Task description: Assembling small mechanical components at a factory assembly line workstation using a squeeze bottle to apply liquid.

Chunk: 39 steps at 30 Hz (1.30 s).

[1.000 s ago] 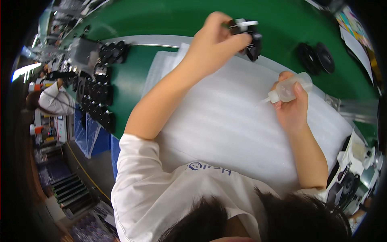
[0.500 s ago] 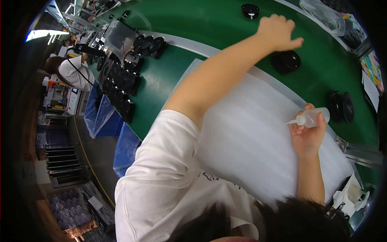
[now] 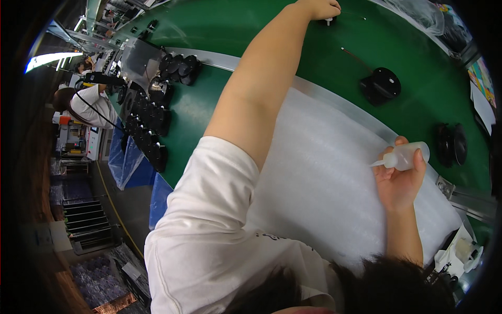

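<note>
**Reach long on one side, hold steady on the other**

The green worktop runs along the near side. Beyond the metal rail, a green strip carries several loose black parts. Between the forearms lies a white sheet, with nothing set on its middle; a forearm is best carried high enough not to rumple it.

The left hand is stretched out over the green strip, at the top edge of the view. The right hand is turned palm up at the sheet's right side, and its grip is clamped round a translucent bottle. A light squeeze would suit best here, since a soft wall could give under pressure.

On the strip, a dark pair of discs stands to the right of the bottle, and a round black part sits nearer the middle, clear of both hands; the reaching arm should pass wide of it. The far black part is mostly covered by the left hand. Whether that grip is apart or together, I cannot tell; holding by the rim would be surest.

Smallest are the white tab, better left unpressed, and the bottle's nozzle, aimed left over the sheet, where a drip would land.
</note>
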Each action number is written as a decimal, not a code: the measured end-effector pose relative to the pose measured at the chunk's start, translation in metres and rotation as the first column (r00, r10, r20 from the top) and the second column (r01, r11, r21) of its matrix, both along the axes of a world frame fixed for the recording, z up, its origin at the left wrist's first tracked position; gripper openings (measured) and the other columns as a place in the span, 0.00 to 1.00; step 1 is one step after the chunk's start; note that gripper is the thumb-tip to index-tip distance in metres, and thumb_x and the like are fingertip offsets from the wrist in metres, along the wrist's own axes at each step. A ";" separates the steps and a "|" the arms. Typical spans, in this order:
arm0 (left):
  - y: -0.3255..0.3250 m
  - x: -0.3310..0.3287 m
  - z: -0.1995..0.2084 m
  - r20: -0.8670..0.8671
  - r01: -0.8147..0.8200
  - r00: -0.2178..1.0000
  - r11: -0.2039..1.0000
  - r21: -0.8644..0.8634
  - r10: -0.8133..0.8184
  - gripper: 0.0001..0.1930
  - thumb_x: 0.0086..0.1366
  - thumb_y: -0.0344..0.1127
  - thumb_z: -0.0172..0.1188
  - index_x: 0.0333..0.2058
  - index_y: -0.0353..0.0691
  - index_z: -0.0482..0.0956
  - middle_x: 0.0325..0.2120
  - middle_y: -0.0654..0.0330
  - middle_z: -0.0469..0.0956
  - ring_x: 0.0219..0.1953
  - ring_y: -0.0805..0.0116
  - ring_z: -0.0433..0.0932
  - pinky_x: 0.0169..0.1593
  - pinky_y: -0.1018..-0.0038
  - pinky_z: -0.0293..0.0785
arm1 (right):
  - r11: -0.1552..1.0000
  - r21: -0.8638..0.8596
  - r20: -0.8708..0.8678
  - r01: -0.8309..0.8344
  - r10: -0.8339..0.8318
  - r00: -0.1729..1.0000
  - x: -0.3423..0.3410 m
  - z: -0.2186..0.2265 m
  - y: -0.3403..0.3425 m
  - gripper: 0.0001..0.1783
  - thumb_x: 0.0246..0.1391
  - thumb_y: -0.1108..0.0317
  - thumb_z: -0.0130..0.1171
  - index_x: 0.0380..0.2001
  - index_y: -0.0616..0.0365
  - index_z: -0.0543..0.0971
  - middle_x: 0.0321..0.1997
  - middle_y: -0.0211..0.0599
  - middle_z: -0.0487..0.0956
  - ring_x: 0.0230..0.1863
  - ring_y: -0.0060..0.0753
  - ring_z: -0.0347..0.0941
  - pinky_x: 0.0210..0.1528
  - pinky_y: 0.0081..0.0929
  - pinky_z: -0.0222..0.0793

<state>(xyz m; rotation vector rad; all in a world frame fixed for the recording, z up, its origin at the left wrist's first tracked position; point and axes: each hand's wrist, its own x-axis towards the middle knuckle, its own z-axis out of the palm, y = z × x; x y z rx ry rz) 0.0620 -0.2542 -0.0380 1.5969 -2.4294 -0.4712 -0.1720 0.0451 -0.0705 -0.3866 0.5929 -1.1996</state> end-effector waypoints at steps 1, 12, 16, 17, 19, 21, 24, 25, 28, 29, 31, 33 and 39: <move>0.019 -0.034 -0.001 0.327 -0.214 0.884 0.911 -0.352 0.333 0.14 0.48 0.42 0.50 0.32 0.46 0.78 0.28 0.54 0.77 0.32 0.60 0.76 0.37 0.70 0.71 | 1.000 0.011 -0.002 0.019 -0.019 1.000 0.000 0.000 0.000 0.23 0.47 0.47 0.49 0.33 0.57 0.68 0.15 0.31 0.67 0.16 0.21 0.58 0.24 0.18 0.55; 0.056 0.001 0.002 0.074 -0.033 0.997 0.993 0.115 0.024 0.33 0.33 0.46 0.65 0.40 0.35 0.70 0.33 0.50 0.74 0.32 0.56 0.75 0.36 0.69 0.72 | 0.999 0.020 -0.011 0.037 -0.037 0.999 -0.005 -0.007 0.004 0.21 0.45 0.50 0.53 0.33 0.57 0.68 0.20 0.27 0.67 0.19 0.21 0.62 0.24 0.19 0.57; 0.124 0.004 -0.003 -0.371 -0.203 0.923 0.947 -0.248 0.100 0.35 0.35 0.40 0.65 0.43 0.31 0.64 0.36 0.47 0.71 0.35 0.59 0.74 0.38 0.71 0.71 | 0.998 -0.048 -0.141 0.031 -0.037 0.989 0.002 0.003 0.009 0.25 0.41 0.47 0.56 0.33 0.57 0.66 0.23 0.27 0.66 0.22 0.22 0.63 0.24 0.18 0.57; 0.144 -0.002 -0.002 -0.595 -0.209 0.795 0.975 -0.080 0.121 0.35 0.37 0.36 0.65 0.45 0.32 0.61 0.37 0.48 0.69 0.36 0.61 0.74 0.38 0.72 0.71 | 0.997 -0.042 -0.142 0.058 -0.064 0.988 0.004 0.008 0.013 0.25 0.41 0.47 0.56 0.33 0.57 0.66 0.23 0.27 0.66 0.22 0.22 0.63 0.24 0.18 0.57; 0.183 -0.009 0.000 -0.864 -0.088 0.462 0.980 0.179 0.199 0.35 0.40 0.28 0.64 0.47 0.34 0.54 0.41 0.51 0.65 0.39 0.63 0.72 0.38 0.72 0.72 | 0.957 -0.284 -0.328 0.065 -0.161 0.931 0.005 0.019 0.016 0.29 0.41 0.43 0.53 0.36 0.55 0.63 0.20 0.32 0.68 0.19 0.20 0.60 0.25 0.17 0.56; 0.221 -0.023 0.003 -0.926 0.039 0.292 0.964 0.262 0.239 0.36 0.41 0.23 0.63 0.48 0.36 0.52 0.42 0.52 0.62 0.41 0.64 0.71 0.38 0.71 0.72 | 0.882 -0.464 -0.377 0.085 -0.283 0.882 -0.002 0.027 0.025 0.30 0.41 0.44 0.55 0.37 0.55 0.62 0.21 0.33 0.67 0.21 0.21 0.60 0.25 0.18 0.55; 0.263 -0.036 -0.004 -0.971 0.060 0.235 0.997 0.052 0.036 0.40 0.37 0.16 0.63 0.48 0.41 0.49 0.45 0.53 0.56 0.46 0.63 0.65 0.43 0.68 0.71 | 0.670 -0.740 -0.347 0.054 -0.449 0.823 -0.013 0.040 0.035 0.32 0.34 0.49 0.63 0.38 0.55 0.62 0.25 0.34 0.68 0.23 0.24 0.61 0.25 0.20 0.56; 0.269 -0.036 -0.014 -0.927 0.058 0.323 0.982 -0.181 -0.189 0.40 0.37 0.17 0.64 0.48 0.41 0.50 0.44 0.53 0.57 0.45 0.63 0.65 0.43 0.69 0.71 | 0.546 -0.837 -0.280 0.032 -0.479 0.832 -0.016 0.046 0.038 0.34 0.29 0.54 0.69 0.37 0.56 0.63 0.27 0.35 0.69 0.23 0.25 0.63 0.24 0.22 0.58; 0.274 -0.030 -0.023 -0.565 0.087 0.578 0.733 -0.675 -0.589 0.29 0.40 0.25 0.65 0.43 0.36 0.62 0.43 0.49 0.60 0.41 0.60 0.68 0.43 0.66 0.69 | 0.380 -0.902 -0.403 -0.206 -0.570 0.716 -0.024 0.064 0.041 0.33 0.30 0.57 0.69 0.38 0.56 0.63 0.27 0.37 0.69 0.22 0.28 0.62 0.23 0.26 0.56; 0.280 -0.021 -0.030 -0.696 0.161 0.497 0.843 -0.514 -0.519 0.27 0.42 0.27 0.63 0.43 0.35 0.63 0.42 0.47 0.62 0.40 0.57 0.68 0.43 0.65 0.68 | 0.386 -0.899 -0.406 -0.204 -0.566 0.718 -0.023 0.065 0.042 0.33 0.30 0.57 0.69 0.38 0.56 0.63 0.27 0.37 0.69 0.22 0.28 0.62 0.23 0.26 0.56; 0.286 -0.017 -0.032 -0.774 0.332 0.338 0.837 -0.435 -0.536 0.23 0.48 0.28 0.57 0.44 0.32 0.62 0.39 0.43 0.66 0.40 0.52 0.69 0.47 0.63 0.65 | 0.274 -0.898 -0.437 -0.344 -0.647 0.625 -0.020 0.070 0.047 0.33 0.40 0.46 0.60 0.45 0.49 0.58 0.28 0.37 0.67 0.22 0.28 0.57 0.24 0.28 0.51; 0.294 -0.026 -0.017 -0.691 0.329 0.455 0.828 -0.455 -0.561 0.23 0.47 0.25 0.56 0.44 0.38 0.62 0.39 0.43 0.64 0.38 0.50 0.68 0.42 0.62 0.69 | 0.304 -0.881 -0.468 -0.361 -0.662 0.585 -0.021 0.071 0.053 0.32 0.41 0.47 0.59 0.45 0.48 0.58 0.28 0.37 0.67 0.22 0.28 0.57 0.23 0.28 0.50; 0.294 -0.035 -0.020 -0.292 0.328 0.472 0.473 -0.818 -0.832 0.24 0.45 0.26 0.54 0.43 0.48 0.60 0.37 0.44 0.62 0.33 0.48 0.67 0.32 0.62 0.74 | 0.311 -0.879 -0.467 -0.363 -0.720 0.514 -0.010 0.074 0.063 0.31 0.41 0.49 0.59 0.44 0.46 0.58 0.28 0.37 0.67 0.22 0.29 0.57 0.22 0.27 0.48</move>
